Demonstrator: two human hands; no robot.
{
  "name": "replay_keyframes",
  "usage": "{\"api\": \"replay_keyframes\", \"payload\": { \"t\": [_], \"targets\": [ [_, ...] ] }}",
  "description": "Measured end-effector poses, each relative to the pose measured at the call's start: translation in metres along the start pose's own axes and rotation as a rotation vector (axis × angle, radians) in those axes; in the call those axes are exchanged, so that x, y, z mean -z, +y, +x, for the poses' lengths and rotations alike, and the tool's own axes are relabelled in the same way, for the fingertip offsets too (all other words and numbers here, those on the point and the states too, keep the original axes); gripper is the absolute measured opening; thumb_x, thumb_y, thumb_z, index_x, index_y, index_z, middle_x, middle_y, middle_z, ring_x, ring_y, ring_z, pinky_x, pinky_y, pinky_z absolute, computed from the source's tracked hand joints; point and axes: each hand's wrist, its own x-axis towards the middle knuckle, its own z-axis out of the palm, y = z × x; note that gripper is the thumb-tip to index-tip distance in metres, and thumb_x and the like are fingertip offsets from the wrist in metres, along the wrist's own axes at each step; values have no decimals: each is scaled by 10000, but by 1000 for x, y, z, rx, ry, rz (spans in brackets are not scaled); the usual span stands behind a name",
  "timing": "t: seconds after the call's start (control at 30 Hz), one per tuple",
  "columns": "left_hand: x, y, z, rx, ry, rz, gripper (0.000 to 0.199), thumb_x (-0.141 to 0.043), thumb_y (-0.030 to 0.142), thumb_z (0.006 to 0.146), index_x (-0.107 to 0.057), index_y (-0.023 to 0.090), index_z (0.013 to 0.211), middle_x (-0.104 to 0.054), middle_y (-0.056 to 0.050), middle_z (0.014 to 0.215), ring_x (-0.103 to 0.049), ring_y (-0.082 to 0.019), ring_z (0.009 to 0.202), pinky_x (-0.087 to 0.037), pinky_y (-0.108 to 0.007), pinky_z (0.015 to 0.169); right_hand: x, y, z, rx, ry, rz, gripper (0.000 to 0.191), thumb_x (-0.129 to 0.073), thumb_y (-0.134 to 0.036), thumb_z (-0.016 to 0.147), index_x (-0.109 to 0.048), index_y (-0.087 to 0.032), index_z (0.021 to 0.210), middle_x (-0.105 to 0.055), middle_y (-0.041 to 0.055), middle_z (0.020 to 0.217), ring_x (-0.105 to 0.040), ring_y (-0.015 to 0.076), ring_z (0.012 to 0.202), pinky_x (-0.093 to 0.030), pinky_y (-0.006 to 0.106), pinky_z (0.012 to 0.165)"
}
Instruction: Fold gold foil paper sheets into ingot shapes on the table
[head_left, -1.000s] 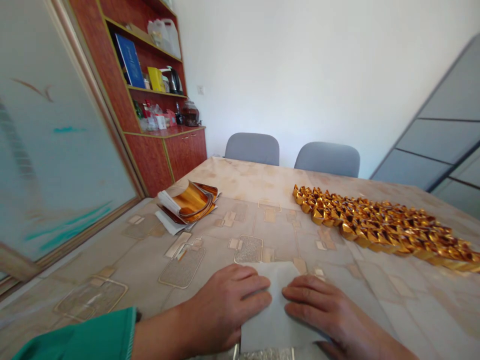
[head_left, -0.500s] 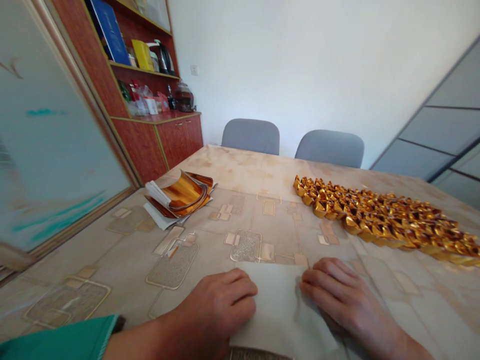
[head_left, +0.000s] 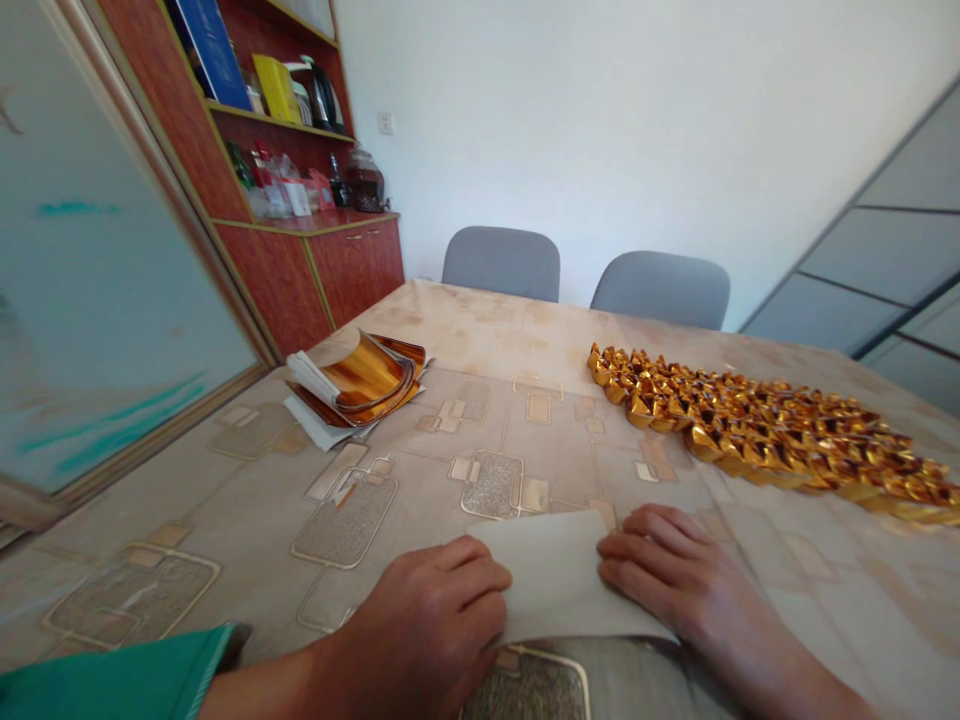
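Observation:
A pale sheet of paper (head_left: 559, 575) is stretched between my two hands at the near side of the table. At its left edge, my left hand (head_left: 442, 610) is closed with its fingers curled, and the thumb is hidden. On the right edge, my right hand (head_left: 667, 570) has its fingers bent and pressed together over the paper. The sheet's near edge bows slightly, with the tablecloth showing below it. Whether the paper is doubled over cannot be made out.
A stack of gold foil paper (head_left: 367, 380) lies curled at the left. Rows of folded gold foil pieces (head_left: 757, 430) spread across the right. The patterned tablecloth (head_left: 420, 480) covers the table. Two grey chairs (head_left: 501, 262) stand behind it, and a red-brown cabinet (head_left: 360, 270) is at back left.
The paper's near edge has come up away from me, so the sheet looks shorter and more tablecloth shows below it. Both hands keep hold of its sides. The view has tilted slightly down.

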Motion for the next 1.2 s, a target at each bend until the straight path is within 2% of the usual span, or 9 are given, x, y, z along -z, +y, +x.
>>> {"api": "replay_keyframes", "payload": {
  "t": [0.17,0.33,0.5,0.6,0.7,0.77,0.93,1.1,1.2],
  "targets": [
    [2,1,0,8,19,-39,122,-506,141,870,-596,194,808,-686,-48,854,-614,-192,808,-536,-305,739,3,-2,0,-95,-49,66,212,-457,-201,982,-669,-204,994,-709,75,989,-592,242,911,-456,377,778],
    [2,0,3,81,63,-109,151,-491,130,880,-602,199,804,-669,-38,799,-608,-172,758,-509,-260,668,6,-15,7,-149,-175,375,108,-572,-255,942,-656,-236,1007,-677,51,1003,-592,224,931,-469,361,816],
    [0,-3,5,227,34,-167,107,-515,158,881,-608,196,842,-671,-25,778,-623,-170,704,-510,-264,633,-6,-19,10,-419,-27,540,286,-420,-303,1018,-642,-219,858,-654,25,788,-606,188,752,-472,306,680],
    [-1,-8,6,312,67,-167,197,-558,154,853,-586,208,1040,-715,-22,915,-673,-182,785,-553,-284,692,-16,-16,13,-571,-2,501,242,-491,-290,972,-640,-215,798,-653,11,722,-607,184,670,-450,290,605],
    [-2,-14,7,266,127,-109,412,-561,151,863,-495,219,1265,-675,-66,1210,-663,-207,1055,-562,-334,875,-24,-13,15,-651,21,401,147,-581,-249,894,-647,-221,766,-662,3,697,-611,193,660,-438,293,600],
    [-2,-16,7,214,139,-51,368,-533,166,897,-519,221,1260,-616,-91,1322,-630,-217,1145,-553,-351,923,-26,-13,16,-643,43,335,164,-590,-257,884,-642,-225,732,-658,2,675,-602,195,646,-428,299,602],
    [-3,-14,6,145,79,75,224,-479,198,954,-658,238,1082,-632,-115,1298,-672,-239,1023,-593,-370,805,-29,-13,19,-612,66,258,227,-585,-308,903,-627,-225,696,-652,5,649,-588,189,609,-404,302,595],
    [-3,-11,5,47,-83,157,266,-493,149,940,-622,222,1161,-606,-91,1348,-648,-232,890,-589,-361,689,-33,-13,19,-650,32,242,229,-618,-325,892,-624,-227,685,-646,2,645,-588,194,607,-387,303,582],
    [-3,-9,4,1,-112,178,278,-478,145,945,-603,186,1190,-610,-87,1340,-624,-229,850,-570,-363,676,-35,-12,18,-657,35,218,249,-613,-347,899,-619,-229,680,-639,4,640,-587,201,608,-381,308,585]
  ]
}}
